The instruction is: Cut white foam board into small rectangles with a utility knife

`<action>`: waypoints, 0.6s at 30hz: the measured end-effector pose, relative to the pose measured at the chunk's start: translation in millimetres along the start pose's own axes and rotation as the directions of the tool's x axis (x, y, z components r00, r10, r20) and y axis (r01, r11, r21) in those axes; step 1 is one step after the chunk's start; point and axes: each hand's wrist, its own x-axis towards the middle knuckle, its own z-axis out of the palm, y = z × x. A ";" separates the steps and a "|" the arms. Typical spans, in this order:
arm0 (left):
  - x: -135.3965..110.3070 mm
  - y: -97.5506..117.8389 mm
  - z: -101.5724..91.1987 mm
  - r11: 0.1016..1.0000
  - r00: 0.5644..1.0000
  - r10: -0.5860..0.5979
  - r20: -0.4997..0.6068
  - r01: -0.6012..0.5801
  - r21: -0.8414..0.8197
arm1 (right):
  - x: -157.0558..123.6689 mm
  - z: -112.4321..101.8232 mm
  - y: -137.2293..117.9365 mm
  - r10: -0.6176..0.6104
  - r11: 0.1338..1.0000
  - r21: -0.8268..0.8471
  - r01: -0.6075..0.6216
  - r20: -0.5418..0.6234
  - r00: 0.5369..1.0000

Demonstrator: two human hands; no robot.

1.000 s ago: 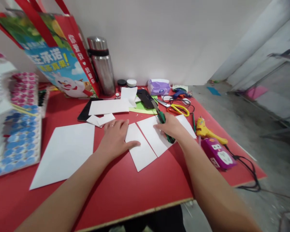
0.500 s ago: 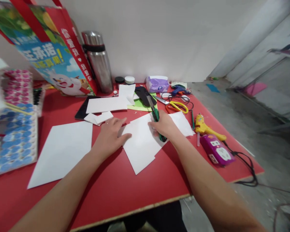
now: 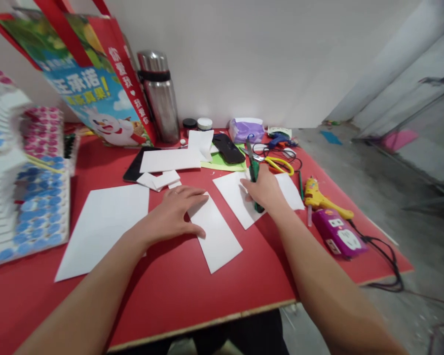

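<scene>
My left hand (image 3: 175, 214) rests over the near-left end of a white rectangular card (image 3: 219, 235), thumb and fingers apart and touching its edges. A green box cutter (image 3: 254, 172) is gripped in my right hand (image 3: 263, 187), its end pointing away from me. Beneath that hand lies another white card piece (image 3: 234, 195), separated from the left one by a strip of red table. A further white piece (image 3: 291, 191) shows just right of my right hand. Small white offcuts (image 3: 159, 179) lie beyond my left hand, and a large white sheet (image 3: 107, 224) is to its left.
Yellow-handled scissors (image 3: 279, 164), a yellow glue gun (image 3: 323, 198) and a purple power socket (image 3: 338, 234) with cables line the right side. A steel flask (image 3: 163, 106) and a printed bag (image 3: 92, 88) stand at the back left. Blue-topped items (image 3: 40, 212) fill the far left.
The white pieces, overlapping or touching before, now lie apart with a red gap between them. My right hand has shifted right with the box cutter; my left hand has come slightly nearer to me.
</scene>
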 end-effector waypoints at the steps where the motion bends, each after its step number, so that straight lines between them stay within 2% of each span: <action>1: -0.2 -0.1 -0.1 1.000 1.000 0.008 0.000 -0.008 0.006 | -0.4 -1.2 0.3 -0.006 1.000 0.015 0.007 -0.026 1.000; 4: 0.3 0.8 -2.1 0.999 0.999 0.019 -0.047 -0.018 0.031 | -2.3 -3.1 0.0 -0.045 0.989 0.135 0.054 -0.068 0.997; 7: 1.8 -0.3 -6.4 0.995 0.978 0.040 -0.206 -0.019 0.102 | -1.1 -4.8 2.0 -0.074 0.964 0.247 0.094 -0.087 0.993; 10: 2.7 -10.1 -9.7 0.977 0.899 -0.011 -0.438 0.103 0.187 | 5.5 -10.3 11.1 -0.073 0.948 0.301 0.102 -0.105 0.992; 12: 2.3 -21.1 -9.9 0.945 0.847 -0.089 -0.523 0.238 0.223 | 11.2 -16.8 20.0 -0.075 0.940 0.318 0.122 -0.155 0.985; 14: 1.4 -31.6 -8.7 0.909 0.845 -0.166 -0.508 0.331 0.252 | 16.2 -24.5 28.6 -0.079 0.937 0.316 0.149 -0.224 0.971; 18: -0.4 -40.1 -6.2 0.892 0.864 -0.201 -0.462 0.356 0.278 | 22.2 -38.0 40.1 -0.073 0.945 0.276 0.174 -0.342 0.937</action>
